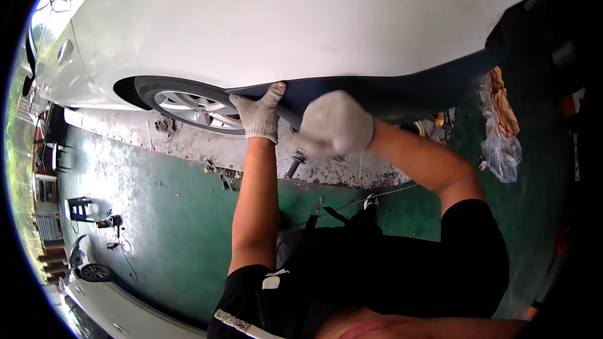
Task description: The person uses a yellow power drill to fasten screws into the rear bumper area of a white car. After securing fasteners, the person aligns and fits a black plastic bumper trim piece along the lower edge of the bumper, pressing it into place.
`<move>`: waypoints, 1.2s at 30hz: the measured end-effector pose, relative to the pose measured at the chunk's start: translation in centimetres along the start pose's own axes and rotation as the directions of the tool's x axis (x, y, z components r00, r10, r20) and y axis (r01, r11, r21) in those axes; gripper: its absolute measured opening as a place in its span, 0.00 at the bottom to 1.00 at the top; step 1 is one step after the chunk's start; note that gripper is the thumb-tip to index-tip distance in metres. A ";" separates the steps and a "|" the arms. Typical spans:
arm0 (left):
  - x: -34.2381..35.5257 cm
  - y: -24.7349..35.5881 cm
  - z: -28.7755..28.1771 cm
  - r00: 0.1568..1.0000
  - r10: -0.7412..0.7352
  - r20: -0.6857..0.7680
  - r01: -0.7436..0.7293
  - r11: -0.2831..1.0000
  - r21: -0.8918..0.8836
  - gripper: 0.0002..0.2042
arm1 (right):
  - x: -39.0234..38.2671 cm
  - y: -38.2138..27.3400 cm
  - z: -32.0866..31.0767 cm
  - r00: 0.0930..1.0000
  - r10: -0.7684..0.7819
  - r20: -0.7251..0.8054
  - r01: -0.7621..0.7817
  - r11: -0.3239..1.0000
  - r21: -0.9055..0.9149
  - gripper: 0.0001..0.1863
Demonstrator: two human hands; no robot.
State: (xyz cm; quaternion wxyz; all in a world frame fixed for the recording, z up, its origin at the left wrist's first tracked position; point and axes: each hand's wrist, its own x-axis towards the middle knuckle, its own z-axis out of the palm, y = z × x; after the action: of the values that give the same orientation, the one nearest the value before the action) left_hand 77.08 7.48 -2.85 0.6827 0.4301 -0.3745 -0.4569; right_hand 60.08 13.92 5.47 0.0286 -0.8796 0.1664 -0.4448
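Note:
A white car's body (pixel 282 25) fills the upper part of the view, with a dark lower panel (pixel 402 91) along its bottom edge. My left hand (pixel 259 113), in a pale knitted glove with bare fingertips, rests against the panel's edge beside the wheel (pixel 195 105). Its thumb and forefinger are spread. Close by on the right, my right hand (pixel 336 124), gloved too, is curled into a fist in front of the panel and blurred. Whatever its fingers hold is hidden. A tool with a black handle (pixel 293 167) shows just below the right hand.
The green floor (pixel 182 194) has a worn pale strip (pixel 188 144) under the car. Small parts (pixel 223 174) and a dirty rag (pixel 164 124) lie there. Plastic and brown paper wrapping (pixel 501 125) is at right. A stool (pixel 78 209) and another car (pixel 125 307) stand at left.

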 end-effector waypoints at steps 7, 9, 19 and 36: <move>0.3 -1.1 -1.3 0.998 -0.014 0.063 0.009 0.998 0.067 0.53 | 0.2 4.2 1.8 0.958 -0.025 0.286 0.056 0.994 -0.099 0.20; 1.5 -1.2 -2.0 0.989 0.028 0.146 -0.010 0.992 -0.125 0.46 | 0.9 5.2 2.0 0.960 -0.014 0.281 0.056 0.988 -0.142 0.21; 2.4 -2.8 -5.6 0.958 -0.171 0.230 0.241 0.915 -0.324 0.24 | 4.8 2.4 5.3 0.883 -0.160 0.441 0.147 0.987 0.064 0.16; -5.2 -17.0 -10.2 0.911 -0.154 0.384 0.125 0.987 0.099 0.22 | 3.4 4.6 8.6 0.795 0.161 0.584 -0.012 0.968 -0.251 0.12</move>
State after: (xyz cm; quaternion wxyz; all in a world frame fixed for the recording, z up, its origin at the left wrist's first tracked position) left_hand 79.57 11.23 -22.84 0.5441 0.3804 -0.4875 -0.5671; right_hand 67.56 7.62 2.02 -0.0039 -0.9634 0.2404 -0.1187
